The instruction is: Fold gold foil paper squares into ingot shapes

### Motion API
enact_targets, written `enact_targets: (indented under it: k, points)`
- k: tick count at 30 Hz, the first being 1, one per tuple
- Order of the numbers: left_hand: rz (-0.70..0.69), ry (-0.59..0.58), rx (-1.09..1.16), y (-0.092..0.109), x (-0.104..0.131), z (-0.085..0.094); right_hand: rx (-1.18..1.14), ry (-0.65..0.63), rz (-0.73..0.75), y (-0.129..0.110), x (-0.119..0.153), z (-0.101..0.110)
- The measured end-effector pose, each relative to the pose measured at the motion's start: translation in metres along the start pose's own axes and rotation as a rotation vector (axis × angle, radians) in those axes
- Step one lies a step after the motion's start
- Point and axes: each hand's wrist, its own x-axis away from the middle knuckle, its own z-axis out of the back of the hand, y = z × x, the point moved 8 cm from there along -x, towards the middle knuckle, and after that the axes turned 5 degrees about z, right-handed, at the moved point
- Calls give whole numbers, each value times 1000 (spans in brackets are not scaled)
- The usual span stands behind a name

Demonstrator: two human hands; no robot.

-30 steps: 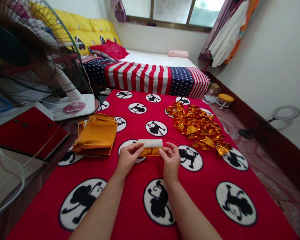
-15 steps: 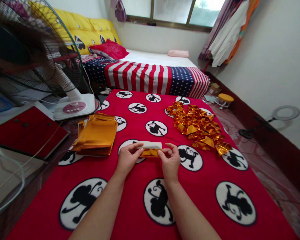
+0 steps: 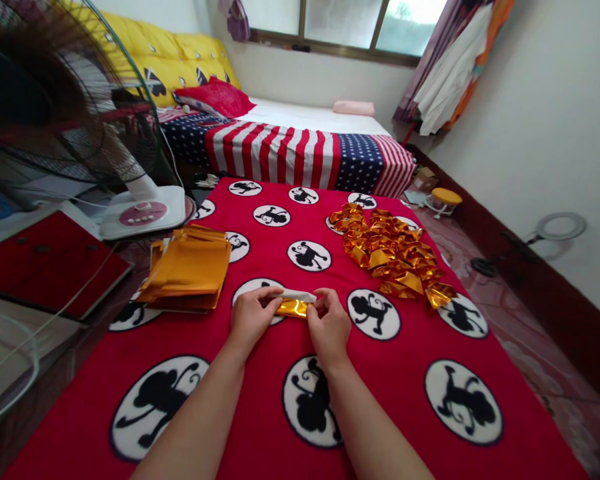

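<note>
Between my hands is a folded strip of gold foil paper [image 3: 293, 307], shiny gold on its near part with a pale whitish flap along its far edge. My left hand [image 3: 254, 313] pinches the strip's left end between thumb and fingers. At the right end, my right hand [image 3: 330, 325] grips it the same way, its fingers curled at the flap. To the left lies a stack of flat gold foil sheets [image 3: 187, 267]. On the right sits a pile of folded gold foil pieces [image 3: 387, 253], several of them in rows.
A red cloth with monkey prints [image 3: 380, 400] covers the surface under my hands. A fan [image 3: 143, 210] stands at the left, beside a red panel [image 3: 50, 263]. Beyond is a bed [image 3: 300, 150] with a striped cover. A yellow stool [image 3: 446, 197] is on the floor at right.
The whitish flap has been folded down and looks narrower. My right hand has moved in, its fingers now closed on the flap's right end. The view has shifted slightly.
</note>
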Motion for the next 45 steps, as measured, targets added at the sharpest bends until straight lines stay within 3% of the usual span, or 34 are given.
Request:
enact_targets:
  k: [10, 21, 27, 36, 45]
  points:
    - [-53, 80, -188, 13, 6, 6, 203, -57, 36, -9, -5, -4]
    - [-115, 96, -207, 18, 9, 1, 280, -75, 123, -13, -6, -9]
    - [-183, 236, -301, 29, 11, 13, 265, -82, 184, -17, -3, -10]
    - [-265, 6, -348, 33, 11, -1, 373, -114, 203, -27, 0, -11]
    - [-217, -52, -424, 30, 12, -3, 428, -103, 167, -29, 6, -14]
